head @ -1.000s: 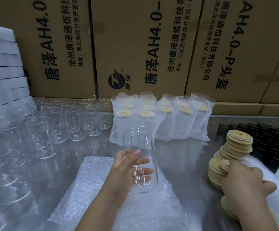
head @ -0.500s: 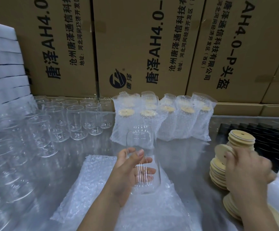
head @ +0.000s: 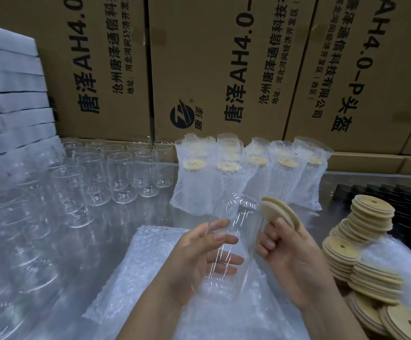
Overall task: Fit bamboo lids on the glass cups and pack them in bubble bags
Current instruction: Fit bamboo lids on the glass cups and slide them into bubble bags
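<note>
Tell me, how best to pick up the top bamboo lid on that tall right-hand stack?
Pinch the top lid by its rim from above, across opposite edges. It lies flat and uppermost, rim exposed all round; the stack leans, so pushing sideways might topple it.

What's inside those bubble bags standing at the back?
Round bamboo lids show through near the tops of the bubble bags. Whatever sits below the lids is blurred by the bubbly plastic, and the front bags cover most of the back ones.

A packing workroom: stacked printed cartons (head: 224, 69) wall the metal tabletop's (head: 135, 217) far edge, behind bulk rows of glasses (head: 116, 173).
</note>
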